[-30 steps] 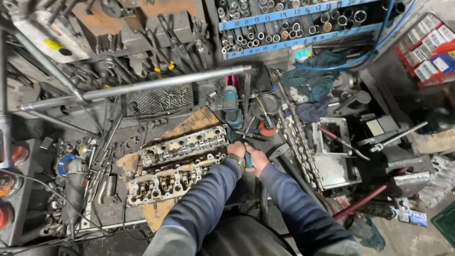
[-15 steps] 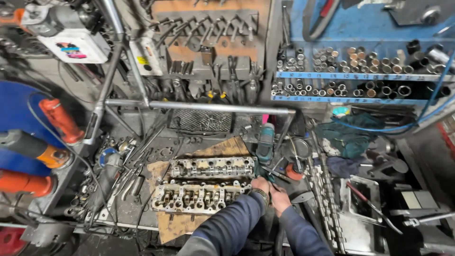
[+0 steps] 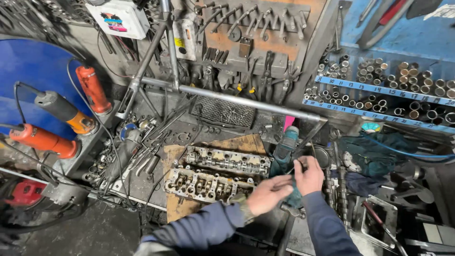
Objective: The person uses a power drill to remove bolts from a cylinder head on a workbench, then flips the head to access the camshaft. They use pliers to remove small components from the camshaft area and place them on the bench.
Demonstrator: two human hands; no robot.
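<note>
Two grey metal cylinder heads (image 3: 215, 173) lie side by side on a wooden board (image 3: 246, 142) on the bench. Just right of them stands a teal power tool (image 3: 286, 144), upright. My left hand (image 3: 266, 193) reaches across in front of that tool with its fingers held together against the teal base (image 3: 293, 199); I cannot tell what it grips. My right hand (image 3: 309, 175) is closed on a small thin metal piece (image 3: 300, 166) just beside the tool. Both hands are almost touching each other.
A steel tube frame (image 3: 246, 101) crosses above the bench. Orange angle grinders (image 3: 71, 114) hang at the left. Pliers hang on the back board (image 3: 246, 42). Blue shelves of sockets (image 3: 388, 90) are at the right, with camshafts (image 3: 334, 187) and a blue hose (image 3: 403, 151) nearby.
The view has tilted up towards the wall. My hands stay at the right end of the cylinder heads, and my right hand has lifted slightly beside the teal tool.
</note>
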